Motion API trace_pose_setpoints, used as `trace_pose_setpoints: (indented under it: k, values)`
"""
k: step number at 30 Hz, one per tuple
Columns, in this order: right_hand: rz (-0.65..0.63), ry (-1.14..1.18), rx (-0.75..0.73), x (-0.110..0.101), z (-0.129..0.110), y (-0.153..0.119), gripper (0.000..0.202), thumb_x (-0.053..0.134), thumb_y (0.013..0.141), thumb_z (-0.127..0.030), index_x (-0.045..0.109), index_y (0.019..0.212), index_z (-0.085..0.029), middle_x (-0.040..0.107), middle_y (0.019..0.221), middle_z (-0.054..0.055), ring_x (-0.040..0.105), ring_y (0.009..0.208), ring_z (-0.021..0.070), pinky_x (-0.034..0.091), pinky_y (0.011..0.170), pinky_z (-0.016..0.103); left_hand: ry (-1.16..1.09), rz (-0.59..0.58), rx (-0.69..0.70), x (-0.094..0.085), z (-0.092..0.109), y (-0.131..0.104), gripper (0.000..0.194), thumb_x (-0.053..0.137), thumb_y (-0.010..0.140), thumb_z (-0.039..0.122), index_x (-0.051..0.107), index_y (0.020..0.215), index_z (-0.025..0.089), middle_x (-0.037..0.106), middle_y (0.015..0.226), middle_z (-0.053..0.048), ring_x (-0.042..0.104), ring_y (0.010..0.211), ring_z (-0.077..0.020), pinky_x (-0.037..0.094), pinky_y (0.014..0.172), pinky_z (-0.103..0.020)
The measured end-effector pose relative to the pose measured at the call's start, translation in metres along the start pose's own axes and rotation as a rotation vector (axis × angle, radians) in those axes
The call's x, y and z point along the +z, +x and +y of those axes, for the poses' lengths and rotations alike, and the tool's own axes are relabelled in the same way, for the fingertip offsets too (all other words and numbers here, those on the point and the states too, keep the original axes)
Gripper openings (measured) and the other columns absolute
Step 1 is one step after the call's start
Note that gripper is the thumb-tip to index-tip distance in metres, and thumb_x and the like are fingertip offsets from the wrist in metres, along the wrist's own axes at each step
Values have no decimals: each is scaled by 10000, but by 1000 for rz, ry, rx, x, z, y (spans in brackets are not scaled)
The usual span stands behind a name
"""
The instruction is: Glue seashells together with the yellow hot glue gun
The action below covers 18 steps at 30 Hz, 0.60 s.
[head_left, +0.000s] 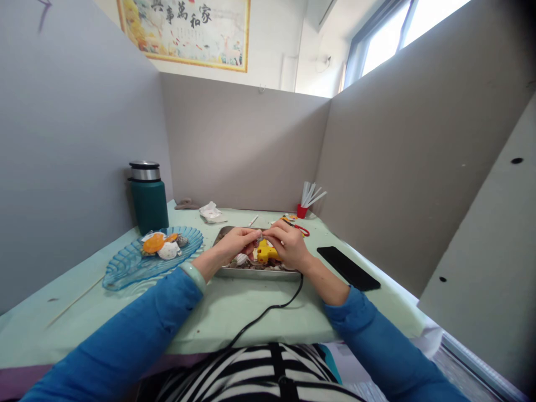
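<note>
My left hand [235, 244] and my right hand [288, 244] meet above a metal tray [255, 274]. Their fingertips pinch a small greyish piece [260, 238] between them; it is too small and covered to name. Under the hands, a yellow glue gun [267, 252] lies in the tray among what look like shells and pebbles. Left of the tray stands a blue scalloped plate [119, 271], holding an orange shell [154, 243], a white speckled shell [169, 250] and a dark rounded piece [182, 240].
A green bottle [149, 204] stands behind the plate. At the back are crumpled tissue [210, 212] and a red cup [302, 211] of glue sticks. Red-handled scissors [302, 230] and a black slab [348, 268] lie right. A black cable [268, 310] crosses the front; partitions enclose the table.
</note>
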State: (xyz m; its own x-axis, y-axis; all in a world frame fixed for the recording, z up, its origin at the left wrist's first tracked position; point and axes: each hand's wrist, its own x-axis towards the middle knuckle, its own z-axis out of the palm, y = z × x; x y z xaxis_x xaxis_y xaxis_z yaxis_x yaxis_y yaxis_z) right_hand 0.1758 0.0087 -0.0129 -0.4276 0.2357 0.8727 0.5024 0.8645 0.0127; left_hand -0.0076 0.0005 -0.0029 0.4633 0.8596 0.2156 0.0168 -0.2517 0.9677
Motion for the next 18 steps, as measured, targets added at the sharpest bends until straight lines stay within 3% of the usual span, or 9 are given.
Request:
trace_pose_setpoints:
  k: [7, 13, 18]
  values:
    - [-13, 2, 40, 0, 1, -1, 161, 493, 890, -250, 647, 889, -203, 579, 809, 46, 532, 711, 136, 423, 653, 258, -26, -13, 8, -1, -3, 1, 409, 591, 744, 519, 603, 739, 110, 367, 443, 61, 364, 410, -66, 473, 495, -256]
    - [6, -8, 90, 1, 3, -1, 162, 491, 889, -249, 640, 859, -193, 561, 773, 40, 504, 676, 131, 409, 631, 256, -31, -38, 41, -1, -4, 1, 420, 670, 706, 417, 591, 1005, 133, 394, 507, 83, 367, 440, -53, 483, 525, -251]
    - [-20, -27, 125, 1, 1, 0, 162, 487, 890, -260, 629, 863, -185, 563, 803, 45, 503, 686, 131, 406, 637, 255, 33, -24, 52, -1, -3, 0, 385, 687, 689, 375, 578, 957, 121, 428, 524, 74, 415, 463, -63, 481, 520, -246]
